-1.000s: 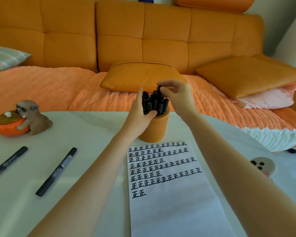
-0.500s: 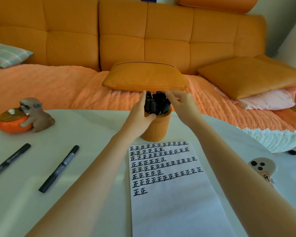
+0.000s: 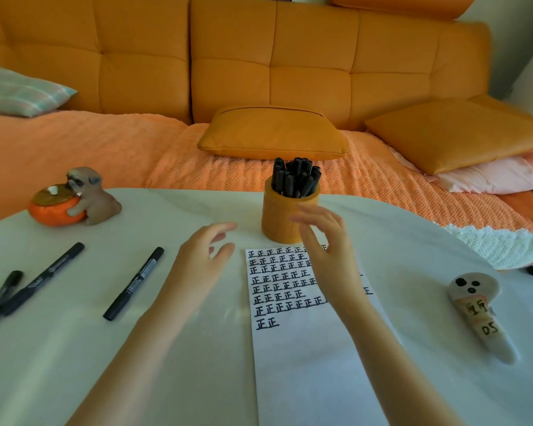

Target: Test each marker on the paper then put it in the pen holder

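Left hand [image 3: 203, 256]: above the counter [image 3: 74, 348], left of the paper [image 3: 305, 358] and short of the pen holder [image 3: 285, 216]. Fingers are relaxed and slightly apart. The grip is wide and holds nothing. Motion blur makes it unclear whether the hand touches the counter.

Right hand [image 3: 326, 244]: over the top right part of the paper, just in front of the pen holder's lower right side. Fingers are loosely curved and spread. The grip is wide and holds nothing. The fingertips are blurred, so contact with the holder cannot be confirmed.

Pen holder: orange cylinder, upright on the counter, just beyond the top edge of the paper. It holds a tight bundle of black markers [image 3: 296, 178], caps up, rising above the rim.

Paper: white sheet lying lengthwise towards the person. Rows of one repeated black character fill its upper part; the lower part is blank.

Loose markers, all black, capped and flat on the counter, left of the left hand:
- nearest marker [image 3: 134, 282], lying at an angle, near the forearm;
- second marker [image 3: 43, 278], further left, at a similar angle;
- third marker [image 3: 3, 293], at the left edge, blurred, its lower end meeting that of the second.

Other items: dog figurine [image 3: 90, 198] hugging an orange bowl [image 3: 53, 210] at the counter's far left; white ghost-shaped object [image 3: 480, 312] with handwritten labels on the right; orange sofa [image 3: 259, 56] with cushions behind.
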Tool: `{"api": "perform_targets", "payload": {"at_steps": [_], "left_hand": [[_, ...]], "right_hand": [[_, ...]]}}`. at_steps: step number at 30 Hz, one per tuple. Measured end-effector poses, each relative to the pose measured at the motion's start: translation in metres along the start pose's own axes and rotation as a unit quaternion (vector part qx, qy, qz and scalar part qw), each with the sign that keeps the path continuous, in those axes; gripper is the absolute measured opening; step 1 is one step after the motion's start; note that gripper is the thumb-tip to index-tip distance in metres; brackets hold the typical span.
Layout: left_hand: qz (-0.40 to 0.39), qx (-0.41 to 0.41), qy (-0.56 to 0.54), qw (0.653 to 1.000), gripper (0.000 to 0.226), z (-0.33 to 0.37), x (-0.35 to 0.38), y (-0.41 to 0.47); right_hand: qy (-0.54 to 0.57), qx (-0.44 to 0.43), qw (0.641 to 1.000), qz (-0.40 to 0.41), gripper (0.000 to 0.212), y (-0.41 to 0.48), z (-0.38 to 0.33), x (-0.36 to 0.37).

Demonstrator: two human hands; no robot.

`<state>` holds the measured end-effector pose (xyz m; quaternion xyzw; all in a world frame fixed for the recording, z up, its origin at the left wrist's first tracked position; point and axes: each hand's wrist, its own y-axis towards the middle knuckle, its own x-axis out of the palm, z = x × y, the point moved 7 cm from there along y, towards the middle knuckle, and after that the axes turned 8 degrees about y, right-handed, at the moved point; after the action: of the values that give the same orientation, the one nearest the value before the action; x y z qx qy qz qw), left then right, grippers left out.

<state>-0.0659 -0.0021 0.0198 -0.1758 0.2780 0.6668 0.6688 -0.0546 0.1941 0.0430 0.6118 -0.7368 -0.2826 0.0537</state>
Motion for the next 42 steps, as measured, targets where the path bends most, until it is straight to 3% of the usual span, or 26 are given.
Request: {"api": "perform_targets", "payload": {"at_steps": [8,11,17,21,27,34,38,40,42], "left_hand": [[0.106,-0.054,0.116,0.986,0.033,-0.048,-0.042,-0.057],[0.127,-0.064,0.202,0.969,0.037,-0.063,-0.056,-0.057],[0.085,-0.188,0.297,0.932,0.048,-0.103,-0.064,-0.057],[0.083,-0.195,0.315,0.925,0.034,-0.109,-0.063,-0.054],[0.084,-0.171,0.300,0.935,0.022,-0.105,-0.058,-0.051],[0.106,-0.086,0.180,0.974,0.016,-0.072,-0.051,-0.050],[0.049,-0.058,0.063,0.995,0.022,-0.051,-0.033,-0.049],[0.006,-0.028,0.051,0.998,0.026,-0.038,-0.022,-0.051],[-0.034,0.004,0.057,0.998,0.024,-0.025,-0.010,-0.054]], "right_hand": [[0.092,0.182,0.977,-0.068,0.025,-0.073,0.007,0.026],[0.097,0.201,0.972,-0.074,0.029,-0.085,0.009,0.029],[0.119,0.212,0.969,-0.048,0.035,-0.086,0.012,0.027],[0.119,0.216,0.968,-0.052,0.035,-0.086,0.015,0.028],[0.130,0.219,0.966,-0.048,0.031,-0.082,0.019,0.031],[0.144,0.216,0.964,-0.064,0.030,-0.079,0.018,0.037],[0.164,0.221,0.959,-0.063,0.026,-0.078,0.016,0.040],[0.185,0.231,0.953,-0.071,0.016,-0.079,0.013,0.044],[0.202,0.244,0.944,-0.088,0.021,-0.080,0.010,0.049]]}}
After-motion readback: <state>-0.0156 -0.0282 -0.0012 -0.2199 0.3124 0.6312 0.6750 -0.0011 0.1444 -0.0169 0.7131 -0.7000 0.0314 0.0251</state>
